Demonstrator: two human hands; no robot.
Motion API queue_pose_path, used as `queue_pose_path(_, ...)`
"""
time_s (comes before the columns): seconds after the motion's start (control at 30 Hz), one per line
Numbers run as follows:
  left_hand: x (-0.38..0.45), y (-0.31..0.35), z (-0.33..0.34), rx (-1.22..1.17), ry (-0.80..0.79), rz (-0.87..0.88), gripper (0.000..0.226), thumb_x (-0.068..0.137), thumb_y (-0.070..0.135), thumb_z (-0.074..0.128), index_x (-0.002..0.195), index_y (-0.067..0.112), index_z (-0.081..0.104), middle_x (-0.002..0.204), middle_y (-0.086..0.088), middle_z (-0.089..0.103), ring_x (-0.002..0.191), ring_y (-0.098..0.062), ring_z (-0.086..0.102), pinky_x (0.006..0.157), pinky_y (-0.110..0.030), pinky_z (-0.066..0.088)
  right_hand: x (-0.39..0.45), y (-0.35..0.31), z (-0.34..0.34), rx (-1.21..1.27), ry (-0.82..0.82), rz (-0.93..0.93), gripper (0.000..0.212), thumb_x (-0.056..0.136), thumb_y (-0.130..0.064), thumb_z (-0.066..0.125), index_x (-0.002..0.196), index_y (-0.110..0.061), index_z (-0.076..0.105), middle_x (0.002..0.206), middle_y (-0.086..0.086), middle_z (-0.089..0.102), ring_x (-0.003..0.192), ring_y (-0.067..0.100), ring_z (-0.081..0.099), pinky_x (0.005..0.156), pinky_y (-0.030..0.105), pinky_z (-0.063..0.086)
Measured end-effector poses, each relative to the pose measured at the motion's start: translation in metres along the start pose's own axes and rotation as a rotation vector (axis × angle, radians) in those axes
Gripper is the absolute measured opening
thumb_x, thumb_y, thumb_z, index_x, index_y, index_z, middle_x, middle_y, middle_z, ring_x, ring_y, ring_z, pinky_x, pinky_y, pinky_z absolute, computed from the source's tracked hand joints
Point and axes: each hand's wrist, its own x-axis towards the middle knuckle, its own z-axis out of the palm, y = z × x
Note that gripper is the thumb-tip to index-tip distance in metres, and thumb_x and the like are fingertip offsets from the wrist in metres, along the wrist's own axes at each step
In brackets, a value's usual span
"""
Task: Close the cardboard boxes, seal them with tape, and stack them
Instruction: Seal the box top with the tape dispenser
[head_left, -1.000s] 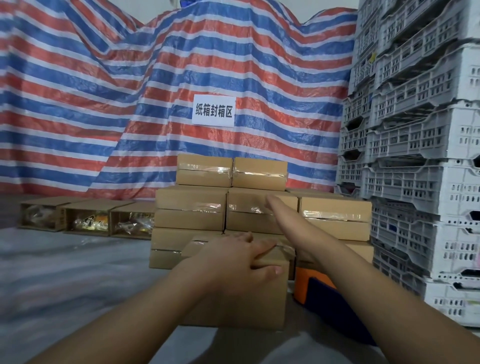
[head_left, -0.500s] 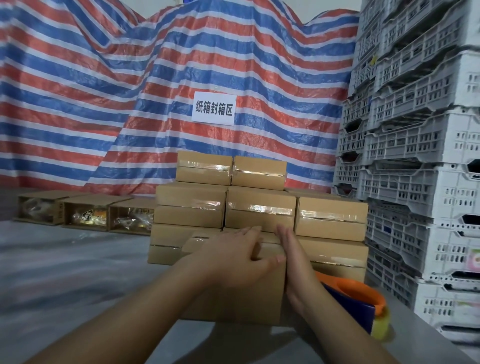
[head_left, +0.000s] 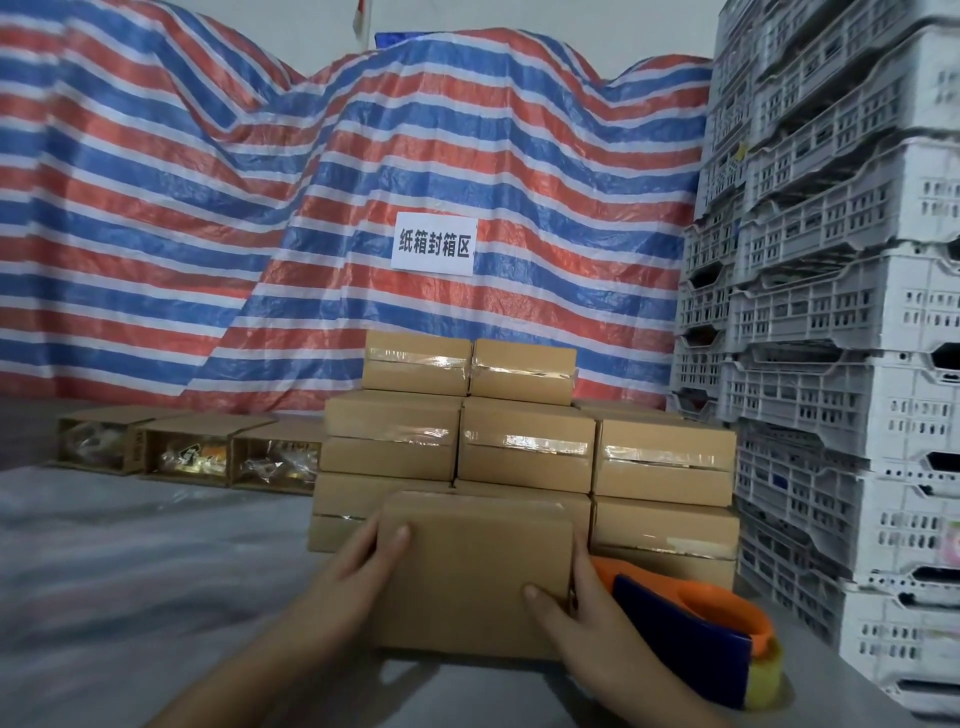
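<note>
A closed brown cardboard box is held up just above the table in front of me. My left hand grips its left end, thumb on the near face. My right hand grips its right end, thumb on the lower near face. Behind it stands a stack of taped boxes, three tiers high with two boxes on top. An orange and blue tape dispenser lies on the table to the right of my right hand.
Three open boxes with wrapped goods lie on their sides at the back left. Tall stacks of white plastic crates fill the right side. A striped tarpaulin with a paper sign hangs behind. The table has a grey cover.
My right hand came back from the stack and took the box's right end. My left hand slid from the top to the left end. The box now sits turned with a plain face toward me.
</note>
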Motion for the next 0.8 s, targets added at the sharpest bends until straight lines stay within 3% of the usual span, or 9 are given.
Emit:
queue_pose_path(0.1,0.002,-0.013,0.006,-0.053,0.017,0.014,0.045,0.09,0.041,0.058,0.134,0.045,0.048,0.107,0.028,0.066,0.092,0.015,0.061,0.072,-0.005,0.048,0.001,-0.002,0.001,-0.02,0.018,0.002,0.085,0.095,-0.03,0.063,0.132,-0.064,-0.006,0.121,-0.037,0.035,0.11,-0.011,0.039,0.102,0.024,0.033)
queue_pose_path(0.23,0.003,-0.012,0.007,-0.118,0.028,-0.024,0.04,0.093,0.035,0.058,0.131,0.042,0.049,0.106,0.02,0.069,0.101,0.0,0.063,0.076,-0.019,0.048,0.001,-0.006,0.0,-0.025,0.043,0.01,0.093,0.093,-0.031,0.067,0.149,-0.054,-0.004,0.116,-0.038,0.036,0.116,-0.005,0.038,0.098,0.022,0.035)
queue_pose_path(0.37,-0.001,-0.006,0.014,-0.121,0.095,0.012,0.03,0.095,0.033,0.056,0.125,0.039,0.054,0.102,0.018,0.068,0.092,0.002,0.064,0.071,-0.017,0.049,-0.002,-0.009,0.003,0.016,0.056,-0.006,0.09,0.095,-0.03,0.064,0.152,-0.049,-0.003,0.13,-0.024,0.039,0.121,0.0,0.039,0.105,0.025,0.039)
queue_pose_path(0.43,-0.003,0.007,0.02,-0.142,0.149,0.045,0.029,0.093,0.037,0.056,0.123,0.038,0.057,0.101,0.015,0.068,0.092,-0.003,0.063,0.07,-0.023,0.049,-0.004,-0.014,0.001,0.066,0.098,-0.054,0.078,0.091,-0.037,0.066,0.138,-0.061,0.009,0.122,-0.032,0.041,0.109,-0.012,0.045,0.088,0.009,0.045)
queue_pose_path(0.47,-0.003,0.018,0.022,-0.133,0.19,0.07,0.031,0.09,0.043,0.056,0.12,0.038,0.059,0.1,0.014,0.067,0.091,-0.004,0.063,0.068,-0.025,0.048,-0.006,-0.02,-0.002,0.099,0.129,-0.082,0.071,0.086,-0.045,0.067,0.13,-0.066,0.015,0.122,-0.034,0.042,0.106,-0.015,0.046,0.077,0.005,0.046)
queue_pose_path(0.53,0.0,0.047,0.029,-0.124,0.265,0.166,0.036,0.08,0.058,0.054,0.108,0.039,0.066,0.092,0.015,0.07,0.084,-0.002,0.065,0.068,-0.027,0.047,-0.005,-0.034,-0.015,0.153,0.236,-0.149,0.069,0.072,-0.063,0.065,0.129,-0.068,0.025,0.127,-0.031,0.049,0.11,-0.014,0.051,0.072,0.002,0.046)
queue_pose_path(0.63,0.017,0.1,0.049,-0.163,0.292,0.306,0.028,0.08,0.062,0.055,0.092,0.039,0.066,0.085,0.034,0.066,0.078,0.012,0.062,0.062,-0.022,0.047,0.008,-0.06,-0.051,0.185,0.362,-0.239,0.079,0.071,-0.076,0.054,0.145,-0.059,0.031,0.134,-0.03,0.055,0.123,-0.004,0.053,0.092,0.012,0.044)
queue_pose_path(0.7,0.043,0.134,0.065,-0.181,0.296,0.336,0.022,0.086,0.059,0.058,0.088,0.038,0.064,0.082,0.023,0.07,0.076,0.004,0.065,0.055,-0.016,0.047,0.025,-0.08,-0.082,0.218,0.396,-0.272,0.084,0.072,-0.08,0.055,0.148,-0.053,0.032,0.142,-0.025,0.052,0.131,0.003,0.051,0.108,0.033,0.044)
queue_pose_path(0.8,0.098,0.174,0.094,-0.14,0.242,0.329,0.026,0.091,0.057,0.057,0.082,0.032,0.06,0.087,0.016,0.064,0.083,-0.004,0.06,0.063,-0.024,0.046,0.058,-0.104,-0.137,0.264,0.444,-0.234,0.069,0.086,-0.065,0.06,0.148,-0.041,0.041,0.137,-0.012,0.06,0.121,0.014,0.059,0.107,0.05,0.046)
